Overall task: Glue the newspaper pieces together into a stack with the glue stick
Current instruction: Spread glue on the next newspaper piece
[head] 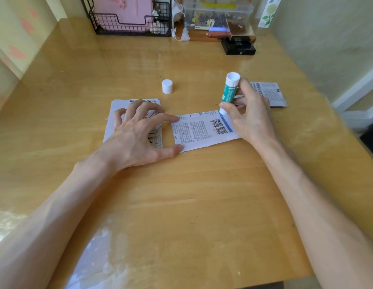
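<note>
A newspaper piece (199, 130) with two QR codes lies flat in the middle of the wooden table (181, 195). My right hand (250, 117) grips a green and white glue stick (229, 92), nearly upright, its lower end on the piece's far right corner. My left hand (139, 134) is spread out; its index fingertip and thumb press the piece's left edge, and the other fingers rest on a stack of newspaper pieces (116, 122) to the left. The white cap (167, 86) stands alone behind the piece. More newspaper pieces (271, 94) lie behind my right hand.
A black wire rack (131, 24) with a pink item stands at the back left. A clear plastic box (216, 15) and a black box (238, 46) sit at the back right. Walls close in on both sides.
</note>
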